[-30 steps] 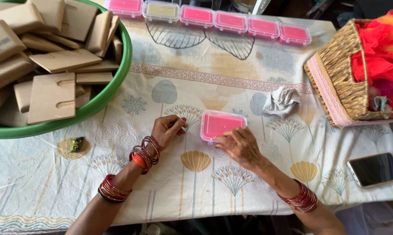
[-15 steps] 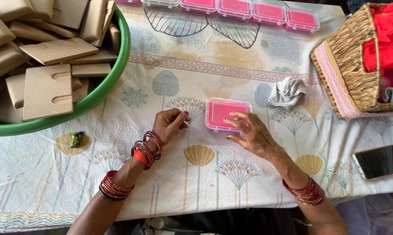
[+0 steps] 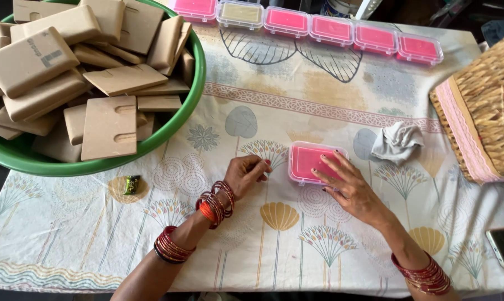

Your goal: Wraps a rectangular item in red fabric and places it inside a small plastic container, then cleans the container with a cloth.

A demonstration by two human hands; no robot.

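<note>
While six lidded clear plastic boxes [image 3: 307,25] already line the far table edge, the right hand [image 3: 349,187] rests flat, fingers spread, on a seventh pink-filled box [image 3: 307,161] mid-cloth, the left hand [image 3: 246,174] loosely curled beside it, both barely shifted from earlier.
</note>
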